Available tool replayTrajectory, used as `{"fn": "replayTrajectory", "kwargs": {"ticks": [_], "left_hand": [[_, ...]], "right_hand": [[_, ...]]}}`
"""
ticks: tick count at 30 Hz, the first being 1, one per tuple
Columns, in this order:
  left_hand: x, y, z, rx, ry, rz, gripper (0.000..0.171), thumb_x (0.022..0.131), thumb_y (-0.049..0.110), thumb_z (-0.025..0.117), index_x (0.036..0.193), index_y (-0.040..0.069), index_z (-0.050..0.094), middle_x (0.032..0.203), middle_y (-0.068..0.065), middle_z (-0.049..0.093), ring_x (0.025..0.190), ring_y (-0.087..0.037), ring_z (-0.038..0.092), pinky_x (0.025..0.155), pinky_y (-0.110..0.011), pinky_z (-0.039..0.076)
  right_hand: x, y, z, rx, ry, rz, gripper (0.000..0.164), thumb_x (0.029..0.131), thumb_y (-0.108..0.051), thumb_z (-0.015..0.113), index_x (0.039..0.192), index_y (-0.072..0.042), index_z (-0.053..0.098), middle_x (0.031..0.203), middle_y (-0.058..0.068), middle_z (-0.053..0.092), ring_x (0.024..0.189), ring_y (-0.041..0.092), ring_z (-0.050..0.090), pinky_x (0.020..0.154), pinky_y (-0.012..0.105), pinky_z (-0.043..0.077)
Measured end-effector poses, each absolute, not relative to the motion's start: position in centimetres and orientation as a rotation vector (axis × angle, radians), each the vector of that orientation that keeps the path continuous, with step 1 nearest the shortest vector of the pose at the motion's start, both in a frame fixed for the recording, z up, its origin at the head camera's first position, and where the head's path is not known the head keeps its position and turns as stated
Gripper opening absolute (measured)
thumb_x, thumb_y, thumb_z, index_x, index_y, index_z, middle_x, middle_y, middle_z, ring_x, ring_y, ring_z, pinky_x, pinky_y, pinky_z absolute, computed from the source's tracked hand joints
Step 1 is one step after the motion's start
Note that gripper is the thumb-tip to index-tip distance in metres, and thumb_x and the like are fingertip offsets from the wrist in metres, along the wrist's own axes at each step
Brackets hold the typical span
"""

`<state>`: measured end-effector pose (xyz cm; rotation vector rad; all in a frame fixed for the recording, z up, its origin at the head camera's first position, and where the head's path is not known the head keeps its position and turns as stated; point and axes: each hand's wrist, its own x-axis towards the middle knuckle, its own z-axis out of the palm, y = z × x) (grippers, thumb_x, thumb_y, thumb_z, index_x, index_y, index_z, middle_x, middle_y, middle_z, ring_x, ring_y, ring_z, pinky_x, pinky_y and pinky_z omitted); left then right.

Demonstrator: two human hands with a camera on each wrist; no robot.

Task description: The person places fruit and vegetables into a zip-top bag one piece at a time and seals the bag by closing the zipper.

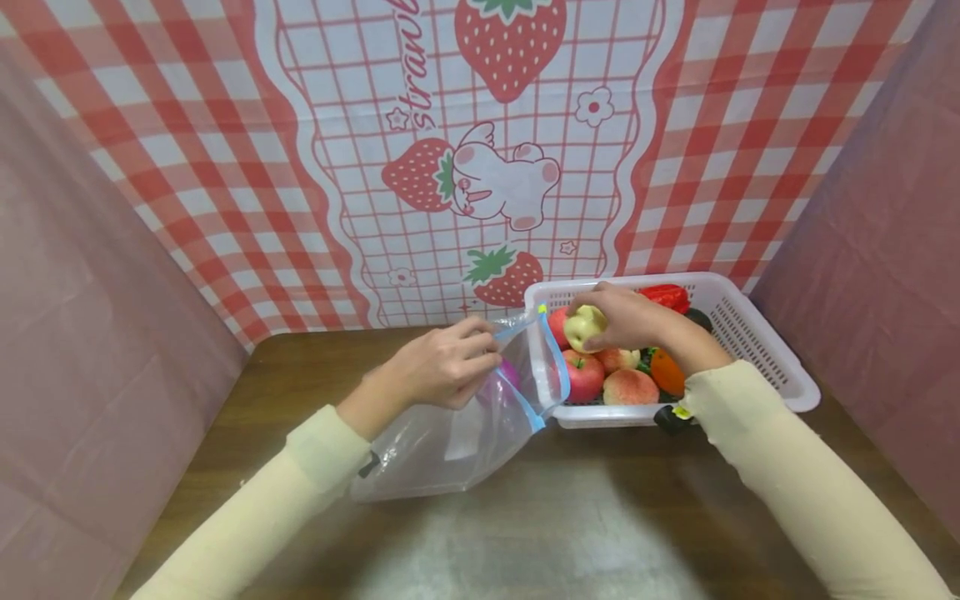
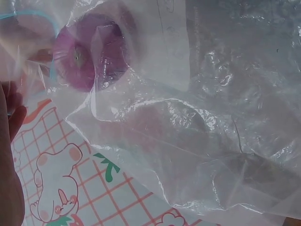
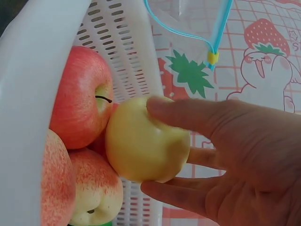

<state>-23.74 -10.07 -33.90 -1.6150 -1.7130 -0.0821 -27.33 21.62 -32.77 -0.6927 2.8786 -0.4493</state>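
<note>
Several fruits crowd the white basket (image 1: 753,337), which sits at about two o'clock from the clear bag (image 1: 427,458) on the wooden table (image 1: 585,517). Round the basket we find a red pepper (image 1: 666,295) at twelve o'clock, something dark and rounded (image 1: 699,318) at one, something orange (image 1: 666,372) at six, a peach (image 1: 632,387) at seven and a red apple (image 1: 581,377) at eight. We lose part of the middle behind the right hand (image 1: 618,317) and its forearm, while the bag's blue-edged mouth overlaps the basket's nine o'clock rim in the head view. We see the left hand (image 1: 447,364) with curled fingers gripping the bag near its mouth; a purple onion (image 2: 89,61) shows through the plastic. The right hand grips a yellow apple (image 1: 582,329) between thumb and fingers, at the basket's ten o'clock end; we cannot tell whether it touches the fruit beside it. It looks round, smooth and pale, with a shaded hollow partly under the thumb. Towards eleven o'clock we read "straw" in sideways red letters (image 1: 423,67) on the strawberry cloth (image 1: 360,83), the word cut off at the top edge. The bag's white label (image 1: 462,435) carries marks too faint for us to read.
</note>
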Motion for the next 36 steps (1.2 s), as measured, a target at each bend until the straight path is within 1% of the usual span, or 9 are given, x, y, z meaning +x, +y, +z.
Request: {"fn": "replayTrajectory", "kwargs": {"ticks": [5, 12, 20, 27, 30, 36], "left_hand": [[-23.7, -10.2, -34.2, -1.604, -1.739, -0.062, 0.014, 0.079, 0.012, 0.073, 0.092, 0.007, 0.072, 0.090, -0.004, 0.073, 0.089, -0.021, 0.070, 0.078, -0.025, 0.063], [-23.8, -10.3, -34.3, -1.614, -1.756, -0.068, 0.013, 0.078, 0.011, 0.072, 0.090, 0.007, 0.072, 0.089, -0.003, 0.072, 0.089, -0.021, 0.068, 0.078, -0.024, 0.063], [-23.7, -10.3, -34.2, -1.612, -1.770, -0.071, 0.013, 0.079, 0.013, 0.073, 0.090, 0.007, 0.073, 0.089, -0.003, 0.072, 0.090, -0.021, 0.068, 0.075, -0.024, 0.063], [-23.7, -10.3, -34.2, -1.620, -1.782, -0.077, 0.013, 0.079, 0.013, 0.073, 0.090, 0.007, 0.073, 0.090, -0.003, 0.072, 0.089, -0.020, 0.067, 0.074, -0.023, 0.062], [-23.8, -10.3, -34.2, -1.621, -1.781, -0.075, 0.013, 0.078, 0.012, 0.073, 0.090, 0.007, 0.073, 0.090, -0.003, 0.072, 0.089, -0.021, 0.067, 0.074, -0.023, 0.062], [-23.8, -10.2, -34.2, -1.619, -1.779, -0.075, 0.013, 0.078, 0.011, 0.073, 0.089, 0.007, 0.073, 0.089, -0.004, 0.072, 0.089, -0.021, 0.067, 0.074, -0.023, 0.062]], "right_hand": [[-27.5, 21.5, -32.9, -0.644, 2.892, -0.456, 0.050, 0.083, -0.020, 0.081, 0.129, -0.019, 0.062, 0.137, 0.018, 0.053, 0.113, 0.034, 0.053, 0.093, 0.053, 0.056], [-27.4, 21.7, -33.0, -0.612, 2.909, -0.479, 0.049, 0.083, -0.020, 0.080, 0.128, -0.020, 0.061, 0.136, 0.018, 0.052, 0.112, 0.035, 0.053, 0.093, 0.055, 0.057], [-27.2, 21.9, -33.4, -0.600, 2.937, -0.528, 0.049, 0.080, -0.019, 0.081, 0.125, -0.021, 0.061, 0.128, 0.015, 0.054, 0.106, 0.031, 0.054, 0.084, 0.044, 0.058], [-26.0, 22.4, -32.8, -0.582, 2.948, -0.599, 0.050, 0.080, -0.020, 0.082, 0.125, -0.021, 0.061, 0.130, 0.014, 0.054, 0.109, 0.030, 0.052, 0.078, 0.039, 0.059], [-25.2, 22.5, -32.4, -0.585, 2.974, -0.647, 0.049, 0.079, -0.019, 0.082, 0.123, -0.022, 0.062, 0.130, 0.014, 0.055, 0.108, 0.031, 0.053, 0.076, 0.037, 0.059], [-23.7, 22.1, -31.4, -0.668, 3.010, -0.703, 0.049, 0.076, -0.018, 0.084, 0.121, -0.023, 0.063, 0.129, 0.011, 0.057, 0.106, 0.029, 0.054, 0.078, 0.039, 0.061]]}}
